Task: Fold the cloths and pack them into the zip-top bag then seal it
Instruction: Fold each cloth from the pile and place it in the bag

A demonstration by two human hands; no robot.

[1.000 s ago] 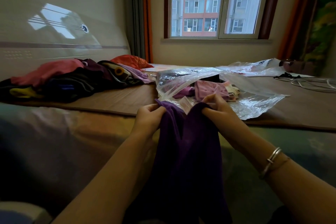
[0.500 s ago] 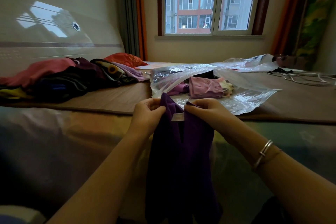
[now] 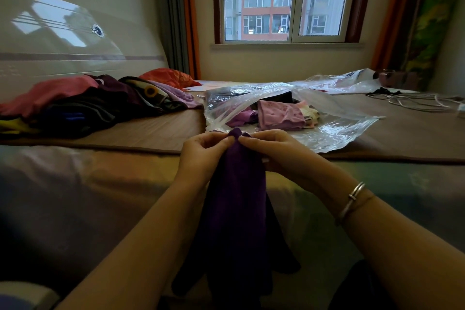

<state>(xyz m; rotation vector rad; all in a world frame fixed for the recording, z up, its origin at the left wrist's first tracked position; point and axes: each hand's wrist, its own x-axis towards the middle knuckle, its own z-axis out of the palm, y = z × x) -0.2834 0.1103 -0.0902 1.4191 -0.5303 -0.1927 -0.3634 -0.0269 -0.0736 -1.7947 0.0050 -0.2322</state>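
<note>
A dark purple cloth (image 3: 236, 199) hangs down in front of me over the near edge of the bed. My left hand (image 3: 201, 156) and my right hand (image 3: 274, 153) pinch its top edge, fingertips almost touching. Just beyond them a clear zip-top bag (image 3: 334, 131) lies on the brown mat with its mouth open towards me. Folded pink and lilac cloths (image 3: 279, 116) lie inside it. A pile of unfolded cloths (image 3: 83, 103) in pink, black and purple sits at the left.
A second clear plastic bag (image 3: 334, 83) lies at the back right near white cables (image 3: 417, 103). An orange-red cushion (image 3: 168, 77) sits behind the pile. A white headboard (image 3: 63, 53) stands at the left, and a window is ahead.
My hands have drawn together along the cloth's top edge, bunching it into a narrower strip. The white label seen half a second ago is now hidden.
</note>
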